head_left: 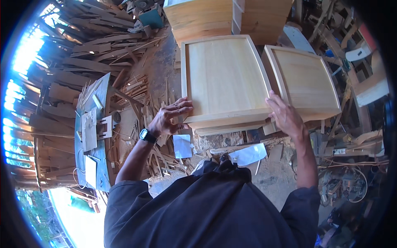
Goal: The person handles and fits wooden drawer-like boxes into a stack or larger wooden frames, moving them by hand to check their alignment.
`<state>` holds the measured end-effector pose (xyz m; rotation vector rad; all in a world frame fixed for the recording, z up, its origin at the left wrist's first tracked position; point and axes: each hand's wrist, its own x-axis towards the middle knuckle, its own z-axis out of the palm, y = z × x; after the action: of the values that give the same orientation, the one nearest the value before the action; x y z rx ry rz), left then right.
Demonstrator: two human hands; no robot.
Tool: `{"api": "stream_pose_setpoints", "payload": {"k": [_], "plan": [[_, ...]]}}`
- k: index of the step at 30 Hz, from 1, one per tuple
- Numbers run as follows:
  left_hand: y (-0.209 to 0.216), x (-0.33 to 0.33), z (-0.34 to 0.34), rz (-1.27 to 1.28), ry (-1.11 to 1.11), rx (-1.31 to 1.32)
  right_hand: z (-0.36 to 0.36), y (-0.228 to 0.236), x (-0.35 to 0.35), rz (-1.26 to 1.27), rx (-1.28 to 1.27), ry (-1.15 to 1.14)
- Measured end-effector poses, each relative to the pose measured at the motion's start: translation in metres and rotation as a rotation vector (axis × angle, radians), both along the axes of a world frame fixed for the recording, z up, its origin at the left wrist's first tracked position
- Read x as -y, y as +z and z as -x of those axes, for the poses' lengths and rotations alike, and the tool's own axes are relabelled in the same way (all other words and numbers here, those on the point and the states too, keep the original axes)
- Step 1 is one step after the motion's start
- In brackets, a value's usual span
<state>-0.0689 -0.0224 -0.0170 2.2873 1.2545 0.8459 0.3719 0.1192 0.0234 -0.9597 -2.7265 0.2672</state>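
A shallow pale wooden drawer [225, 76], with a raised rim around a flat panel, lies in front of me. My left hand [169, 117] grips its near left corner, fingers over the rim and thumb lower on the side. At the near right corner my right hand [286, 115] holds the rim, its fingertips on the top edge. Close to the right hand sits a second, similar wooden drawer [305, 78]. Another wooden piece [231, 128] shows just under the front edge of the held drawer. What supports both drawers is mostly hidden.
Large wooden cabinets [202, 20] stand behind the drawers. A blue-topped workbench [105, 140] is at left, near heaps of offcut boards [103, 45]. White paper sheets [182, 146] lie close to my body. Scrap wood and cables [351, 182] clutter the right.
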Motion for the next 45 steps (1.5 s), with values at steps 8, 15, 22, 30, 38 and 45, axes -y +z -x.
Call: {"api": "stream_pose_setpoints", "payload": {"k": [8, 15, 22, 30, 38, 45], "plan": [[-0.002, 0.003, -0.003, -0.026, 0.081, -0.041, 0.012, -0.006, 0.003, 0.092, -0.02, -0.107], [0.0, 0.001, -0.01, -0.028, 0.094, -0.045, 0.067, -0.037, 0.043, -0.3, -0.251, 0.023], [-0.002, 0.001, -0.001, -0.01, 0.079, -0.106, 0.085, -0.049, 0.053, -0.31, -0.404, 0.007], [0.019, 0.002, 0.0, 0.01, 0.034, -0.141, 0.055, -0.042, 0.118, -0.257, -0.378, -0.044], [0.03, -0.072, -0.019, -0.043, 0.36, -0.149, 0.033, -0.045, 0.19, -0.193, -0.37, -0.181], [0.017, -0.161, -0.024, 0.099, 0.322, -0.424, 0.035, -0.04, 0.229, -0.142, -0.653, -0.465]]}}
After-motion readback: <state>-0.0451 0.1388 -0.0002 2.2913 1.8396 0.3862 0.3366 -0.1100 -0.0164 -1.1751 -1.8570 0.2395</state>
